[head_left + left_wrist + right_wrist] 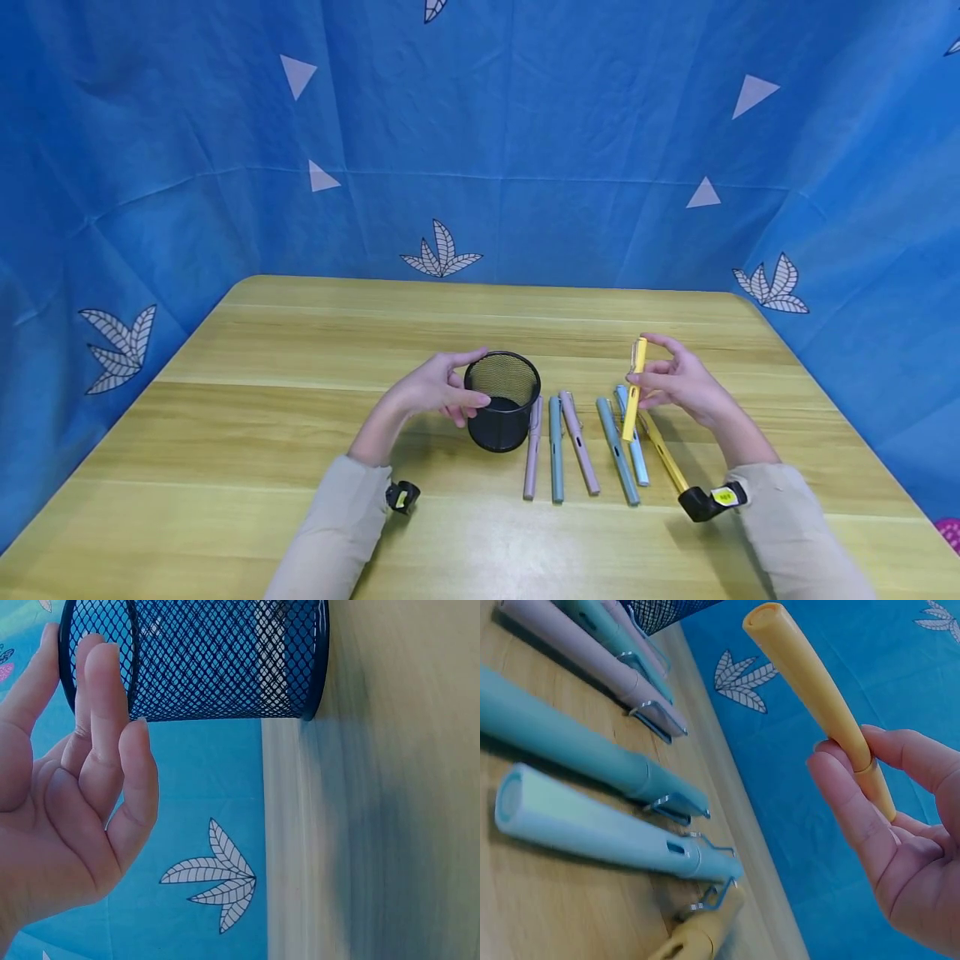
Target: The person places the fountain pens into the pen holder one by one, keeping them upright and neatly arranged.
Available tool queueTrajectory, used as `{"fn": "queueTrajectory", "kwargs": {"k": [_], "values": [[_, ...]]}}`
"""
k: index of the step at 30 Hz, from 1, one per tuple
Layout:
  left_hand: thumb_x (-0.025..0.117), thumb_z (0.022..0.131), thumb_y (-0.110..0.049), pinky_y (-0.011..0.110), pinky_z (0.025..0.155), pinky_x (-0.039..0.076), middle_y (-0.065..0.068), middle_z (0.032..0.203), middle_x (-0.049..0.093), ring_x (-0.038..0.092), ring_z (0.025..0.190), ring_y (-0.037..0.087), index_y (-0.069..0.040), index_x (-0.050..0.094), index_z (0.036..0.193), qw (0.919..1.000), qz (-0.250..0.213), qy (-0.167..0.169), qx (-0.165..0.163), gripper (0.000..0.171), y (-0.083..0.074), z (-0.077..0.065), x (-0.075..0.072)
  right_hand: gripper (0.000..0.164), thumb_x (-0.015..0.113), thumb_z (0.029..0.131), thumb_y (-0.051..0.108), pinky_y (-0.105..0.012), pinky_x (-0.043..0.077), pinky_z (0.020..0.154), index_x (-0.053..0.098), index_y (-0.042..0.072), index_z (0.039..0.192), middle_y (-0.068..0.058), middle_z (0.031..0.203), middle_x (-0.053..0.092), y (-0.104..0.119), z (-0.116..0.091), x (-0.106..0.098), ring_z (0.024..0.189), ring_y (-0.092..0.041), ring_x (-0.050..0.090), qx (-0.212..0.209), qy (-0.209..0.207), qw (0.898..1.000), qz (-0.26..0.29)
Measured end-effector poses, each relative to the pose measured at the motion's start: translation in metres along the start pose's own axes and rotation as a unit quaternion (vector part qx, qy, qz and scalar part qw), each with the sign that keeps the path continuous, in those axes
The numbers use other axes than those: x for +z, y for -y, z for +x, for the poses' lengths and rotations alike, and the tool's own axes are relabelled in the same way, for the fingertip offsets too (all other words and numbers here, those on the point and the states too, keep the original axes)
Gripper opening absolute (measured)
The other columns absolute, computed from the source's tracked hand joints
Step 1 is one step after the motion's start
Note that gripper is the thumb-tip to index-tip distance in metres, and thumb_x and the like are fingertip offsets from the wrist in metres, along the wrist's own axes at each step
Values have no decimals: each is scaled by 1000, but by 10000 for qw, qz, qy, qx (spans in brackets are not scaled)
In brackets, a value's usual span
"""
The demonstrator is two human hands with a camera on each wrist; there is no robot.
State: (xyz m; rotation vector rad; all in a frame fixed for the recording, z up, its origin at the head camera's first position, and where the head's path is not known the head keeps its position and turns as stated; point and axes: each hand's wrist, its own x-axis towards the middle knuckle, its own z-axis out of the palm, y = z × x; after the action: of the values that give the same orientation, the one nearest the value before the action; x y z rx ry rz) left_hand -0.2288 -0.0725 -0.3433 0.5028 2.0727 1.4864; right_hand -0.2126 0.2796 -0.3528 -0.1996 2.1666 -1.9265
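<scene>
A black mesh pen holder (501, 425) stands near the middle of the table with its opening up. My left hand (435, 388) holds it at the rim, thumb on the near side and forefinger on the far side. The left wrist view shows this hand's fingers (105, 697) against the mesh near the rim. My right hand (686, 387) pinches a yellow pen (634, 390) between thumb and fingertips, raised above the table. In the right wrist view this pen slants through the fingers (847, 795), one end free above them.
Between the hands lie several capped pens: a purple pen (533, 450), a teal pen (556, 450), another purple pen (580, 446), another teal pen (618, 454), a light blue pen (637, 458) and a second yellow pen (663, 450). A blue curtain (525, 125) hangs behind the table (262, 467).
</scene>
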Motion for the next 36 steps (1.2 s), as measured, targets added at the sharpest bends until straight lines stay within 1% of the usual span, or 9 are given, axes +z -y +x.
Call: {"fn": "queueTrajectory", "kwargs": {"k": [4,8,12,19,25,31,36], "values": [[67,81,-11,48,57,51,13,62,60,59,49,21,-16,25,142,10000,62,25,33,75,0,0,-1,79,59,84,-2,-38,54,61,5,3,141,-10,79,56,3,3,5,61,-17,60,42,-81,9999,62],[67,81,-10,50,59,51,13,62,60,59,49,20,-15,25,142,10000,60,40,57,74,0,0,-1,79,59,84,-1,-36,54,61,5,4,141,-9,79,56,6,5,10,62,-18,60,25,-87,9998,190],[67,81,-10,51,61,50,13,62,60,58,48,19,-14,26,142,10000,58,17,53,74,0,-1,-1,78,58,84,-1,-38,54,62,5,3,141,-9,79,57,8,6,14,63,-17,60,-41,-67,9996,288],[67,80,-11,47,56,51,13,62,60,59,49,20,-16,26,142,9999,137,-4,53,74,-1,-1,-1,79,59,84,0,-36,54,62,5,2,141,-7,78,58,12,9,22,63,-18,60,-64,-49,9993,361],[67,81,-11,47,58,51,13,62,60,58,48,19,-16,27,142,9999,115,-21,60,73,-1,-1,0,77,59,84,0,-38,54,61,8,2,141,-6,75,57,15,15,30,61,-17,59,-175,-99,9988,443],[67,81,-11,44,55,52,13,61,59,58,48,19,-16,27,142,9999,96,-11,44,73,-1,-1,0,74,57,86,0,-37,54,62,8,4,141,-6,78,59,17,21,37,63,-17,60,-148,-188,9981,575],[67,81,-10,45,57,52,14,62,60,58,48,19,-16,26,142,10000,67,7,28,74,-1,-1,0,74,56,86,-1,-38,54,63,8,4,141,-6,81,62,20,22,40,63,-17,61,-215,-228,9972,676]]}}
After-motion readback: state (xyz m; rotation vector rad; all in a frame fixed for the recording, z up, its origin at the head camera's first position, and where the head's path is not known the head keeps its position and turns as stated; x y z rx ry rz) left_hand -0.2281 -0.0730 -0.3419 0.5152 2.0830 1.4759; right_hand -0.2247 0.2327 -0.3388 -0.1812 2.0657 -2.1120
